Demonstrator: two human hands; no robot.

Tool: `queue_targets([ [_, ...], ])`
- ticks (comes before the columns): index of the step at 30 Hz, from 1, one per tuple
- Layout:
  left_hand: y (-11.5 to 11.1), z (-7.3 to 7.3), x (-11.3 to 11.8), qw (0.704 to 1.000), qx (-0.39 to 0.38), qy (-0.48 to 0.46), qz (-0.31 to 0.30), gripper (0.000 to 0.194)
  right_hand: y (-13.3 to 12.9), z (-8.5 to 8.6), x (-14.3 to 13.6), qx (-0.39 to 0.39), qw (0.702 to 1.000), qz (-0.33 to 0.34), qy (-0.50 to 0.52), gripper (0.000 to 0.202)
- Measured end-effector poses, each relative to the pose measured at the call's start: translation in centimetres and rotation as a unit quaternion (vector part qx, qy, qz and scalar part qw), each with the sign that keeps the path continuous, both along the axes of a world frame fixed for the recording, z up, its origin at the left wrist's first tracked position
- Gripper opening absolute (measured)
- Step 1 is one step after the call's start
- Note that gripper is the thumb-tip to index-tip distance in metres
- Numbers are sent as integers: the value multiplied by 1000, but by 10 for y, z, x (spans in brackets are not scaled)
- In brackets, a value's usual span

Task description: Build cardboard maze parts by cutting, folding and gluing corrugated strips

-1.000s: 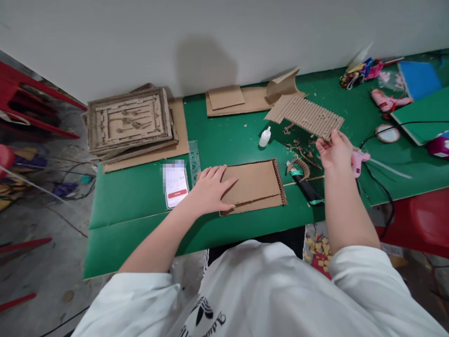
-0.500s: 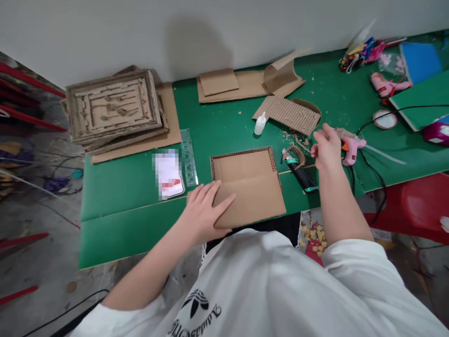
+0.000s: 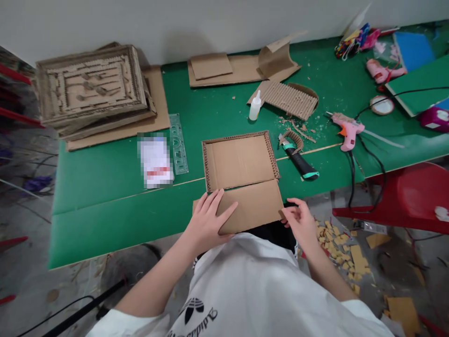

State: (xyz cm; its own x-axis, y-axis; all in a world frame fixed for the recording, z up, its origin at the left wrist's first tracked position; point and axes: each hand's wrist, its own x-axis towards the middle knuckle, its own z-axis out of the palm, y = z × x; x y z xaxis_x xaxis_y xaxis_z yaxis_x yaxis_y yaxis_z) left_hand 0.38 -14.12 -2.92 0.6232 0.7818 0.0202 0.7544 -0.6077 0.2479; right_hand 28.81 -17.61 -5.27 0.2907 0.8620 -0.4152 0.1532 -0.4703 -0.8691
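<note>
My left hand (image 3: 209, 217) lies with fingers spread on the left part of a flat cardboard sheet (image 3: 254, 203) at the table's front edge. At that sheet's right corner, the thumb and fingers of my right hand (image 3: 300, 219) pinch its edge. Just beyond it is a cardboard panel (image 3: 240, 161) bordered with corrugated strips along its left, far and right sides. A black and green utility knife (image 3: 300, 161) lies right of the panel, with a curled corrugated strip (image 3: 295, 140) by its blade end.
A pink glue gun (image 3: 347, 131) with a cord rests at the right. Behind are a white glue bottle (image 3: 255, 107) and a corrugated cardboard piece (image 3: 291, 99). To the left lie a clear ruler (image 3: 178, 145), a phone (image 3: 156, 161) and stacked cardboard frames (image 3: 94, 89). A red stool (image 3: 414, 196) stands right.
My right hand has come from beside the glue gun to the sheet's right corner. The sheet has slid toward me, baring more of the bordered panel. My left hand stays on it.
</note>
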Motion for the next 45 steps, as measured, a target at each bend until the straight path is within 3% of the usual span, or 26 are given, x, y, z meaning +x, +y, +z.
queue_targets([
  [6, -9, -11, -1, 998, 56, -17, -13, 52, 7, -1, -12, 23, 997, -5, 68, 41],
  [12, -11, -8, 2, 998, 60, -12, -9, 48, 8, -5, -15, 31, 997, -2, 66, 37],
  [32, -7, -11, -3, 1000, 29, -7, -4, 52, 16, 4, -18, 8, 1000, 5, 13, 44],
  [45, -5, -15, -9, 999, 25, 8, -24, 56, 15, -1, -19, 12, 1000, 8, 5, 42],
])
